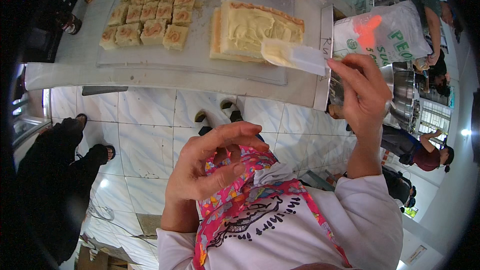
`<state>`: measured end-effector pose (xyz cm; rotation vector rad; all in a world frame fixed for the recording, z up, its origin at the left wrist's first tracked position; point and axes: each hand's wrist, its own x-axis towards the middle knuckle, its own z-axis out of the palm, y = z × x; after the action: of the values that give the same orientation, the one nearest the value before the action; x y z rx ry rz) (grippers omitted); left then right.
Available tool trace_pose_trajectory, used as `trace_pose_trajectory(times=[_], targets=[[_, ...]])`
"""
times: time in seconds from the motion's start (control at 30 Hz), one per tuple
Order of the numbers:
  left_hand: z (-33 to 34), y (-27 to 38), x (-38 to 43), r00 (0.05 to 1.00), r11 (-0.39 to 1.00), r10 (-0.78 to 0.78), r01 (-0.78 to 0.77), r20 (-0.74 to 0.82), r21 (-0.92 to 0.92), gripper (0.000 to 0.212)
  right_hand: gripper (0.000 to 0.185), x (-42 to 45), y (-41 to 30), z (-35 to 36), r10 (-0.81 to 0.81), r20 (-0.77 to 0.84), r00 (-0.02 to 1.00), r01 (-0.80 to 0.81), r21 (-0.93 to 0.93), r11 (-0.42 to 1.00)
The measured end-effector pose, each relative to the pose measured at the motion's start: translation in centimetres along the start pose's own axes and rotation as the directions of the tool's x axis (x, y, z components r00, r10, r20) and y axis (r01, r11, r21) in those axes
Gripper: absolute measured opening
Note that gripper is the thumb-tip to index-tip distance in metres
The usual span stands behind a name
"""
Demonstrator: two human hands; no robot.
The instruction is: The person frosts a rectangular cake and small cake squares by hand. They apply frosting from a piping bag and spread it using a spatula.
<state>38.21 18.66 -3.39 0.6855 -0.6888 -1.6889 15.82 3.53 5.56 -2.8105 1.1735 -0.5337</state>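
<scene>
Between the thumb and fingers of my right hand [365, 88] is the end of a white plastic spatula [305, 59] smeared with pale yellow cream. Its blade overlaps the near right corner of a rectangular layered sheet cake [258, 26]. Wavy cream covers most of the cake's top, and a browned strip runs along the far edge. My left hand [210, 161] hangs in front of my apron [240, 191], fingers curled and apart, with nothing in it. Left of the cake stand rows of cut cake squares [153, 7] with piped swirls on top.
A clear board [198, 58] lies under the cakes on the table [123, 77]. A metal strip [323, 82] bearing writing borders the table's right end. Beyond are a printed plastic bag [405, 33] and steel bowls [403, 90]. One person [56, 180] stands at left; others are at right.
</scene>
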Motion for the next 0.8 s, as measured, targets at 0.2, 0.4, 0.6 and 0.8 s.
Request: trace_pose_trajectory(times=[0.2, 0.4, 0.6, 0.8], targets=[[0.4, 0.1, 0.2, 1.000, 0.999, -0.023, 0.023, -0.017, -0.025, 0.052, 0.040, 0.1, 0.6, -1.0, -0.007, -0.100, 0.995, 0.001, -0.058, 0.998], [0.5, -0.2, 0.5, 0.999, 1.000, -0.022, 0.021, -0.033, -0.017, 0.050, 0.040, 0.9, 0.7, 1.4, -0.033, -0.121, 0.992, 0.035, 0.018, 0.999], [0.3, 0.2, 0.4, 0.999, 1.000, -0.024, 0.024, -0.034, 0.013, 0.049, 0.040, 0.1, 1.0, 0.1, -0.028, -0.060, 0.998, 0.023, -0.083, 0.996], [0.2, 0.2, 0.5, 0.999, 1.000, -0.028, 0.028, -0.029, -0.013, 0.050, 0.041, 1.3, -0.1, 0.2, -0.015, -0.113, 0.993, 0.014, -0.011, 1.000]])
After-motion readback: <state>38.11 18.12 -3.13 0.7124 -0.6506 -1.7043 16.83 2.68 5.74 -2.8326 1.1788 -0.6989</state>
